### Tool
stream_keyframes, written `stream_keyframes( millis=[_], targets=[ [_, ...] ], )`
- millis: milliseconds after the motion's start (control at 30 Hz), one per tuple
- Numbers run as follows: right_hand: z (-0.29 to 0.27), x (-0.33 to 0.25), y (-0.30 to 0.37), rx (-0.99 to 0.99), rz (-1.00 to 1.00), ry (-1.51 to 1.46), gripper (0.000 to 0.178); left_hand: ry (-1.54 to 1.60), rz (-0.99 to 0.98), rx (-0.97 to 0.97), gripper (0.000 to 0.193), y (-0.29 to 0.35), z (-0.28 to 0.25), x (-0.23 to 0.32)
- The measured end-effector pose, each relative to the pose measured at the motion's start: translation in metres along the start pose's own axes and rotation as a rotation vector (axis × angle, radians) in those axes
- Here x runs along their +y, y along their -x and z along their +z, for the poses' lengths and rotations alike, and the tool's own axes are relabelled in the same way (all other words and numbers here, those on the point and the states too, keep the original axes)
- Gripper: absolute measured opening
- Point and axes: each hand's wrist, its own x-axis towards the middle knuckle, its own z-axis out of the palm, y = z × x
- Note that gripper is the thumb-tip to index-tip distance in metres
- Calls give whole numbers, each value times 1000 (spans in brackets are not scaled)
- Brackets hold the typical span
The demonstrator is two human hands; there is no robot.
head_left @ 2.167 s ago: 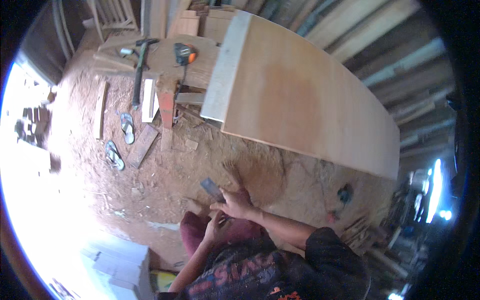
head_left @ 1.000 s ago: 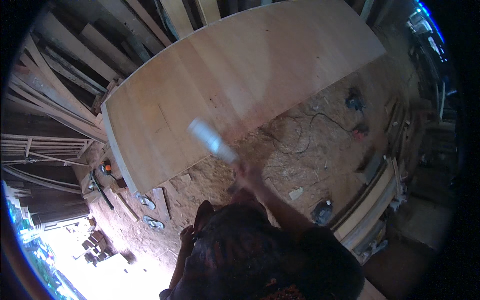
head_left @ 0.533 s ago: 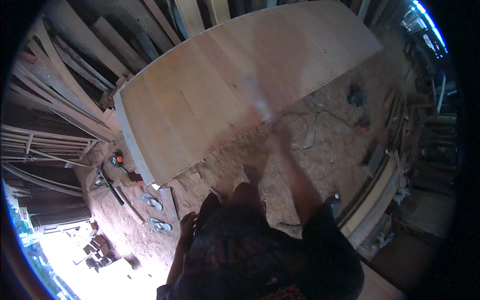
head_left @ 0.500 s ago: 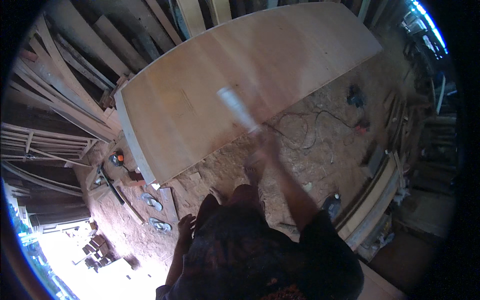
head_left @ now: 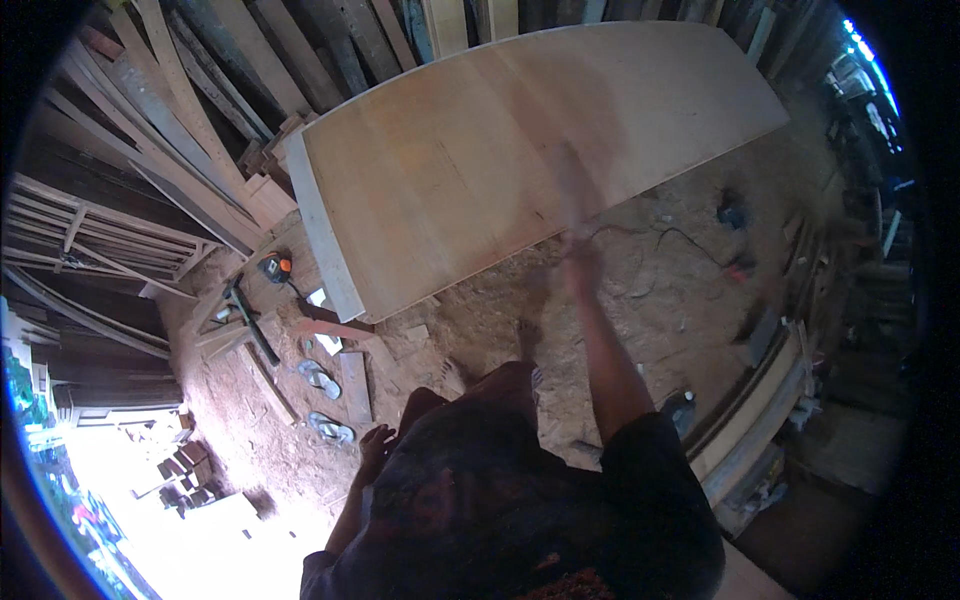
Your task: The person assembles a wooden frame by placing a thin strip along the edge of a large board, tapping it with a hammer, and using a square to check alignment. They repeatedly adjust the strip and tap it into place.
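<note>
My right hand (head_left: 580, 268), blurred by motion, is out in front of me at the near edge of a large wooden panel (head_left: 430, 180) with a curved far edge. It grips a long, slim thing (head_left: 572, 180) that points away over the panel. The smear hides its kind; half a second ago it looked whitish. Beside my left thigh hangs my left hand (head_left: 376, 443), its fingers loosely apart and holding nothing.
On the sandy floor at left lie a hammer (head_left: 252, 322), an orange-and-black tape measure (head_left: 275, 267) and flip-flops (head_left: 318, 379). A dark corded tool (head_left: 732, 210) lies at right. Timber boards (head_left: 265, 60) lean behind the panel; curved planks (head_left: 750, 400) lie at right.
The view has shifted, so the panel sits lower and further right. My right hand has swung the long thing from a leftward slant to nearly straight ahead. My left hand still hangs down.
</note>
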Motion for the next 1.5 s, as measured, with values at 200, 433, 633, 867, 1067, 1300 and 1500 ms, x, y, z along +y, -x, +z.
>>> stream_keyframes(
  millis=[200, 433, 633, 867, 1067, 1300, 1500],
  targets=[
    [95, -92, 195, -813, -418, 45, 43, 31, 19, -104, 46, -15, 0, 6],
    [44, -10, 56, -415, 63, -325, 35, 256, -110, 109, 43, -6, -8, 6],
    [63, -9, 71, -422, 35, 19, 40, 118, -27, -53, 37, -60, -17, -61],
    [55, -87, 127, -726, -199, 34, 42, 3, -10, -209, 39, -84, 28, -1],
    [-1, -25, 37, -484, -75, -33, 37, 15, 183, -258, 41, -88, 84, 62],
    [-73, 131, -126, -145, 191, 53, 58, 223, -120, 10, 43, -69, 143, 73],
    [-162, 305, -295, 59, 254, 284, 44, 5, -96, 0, 42, -55, 222, 55]
  ],
)
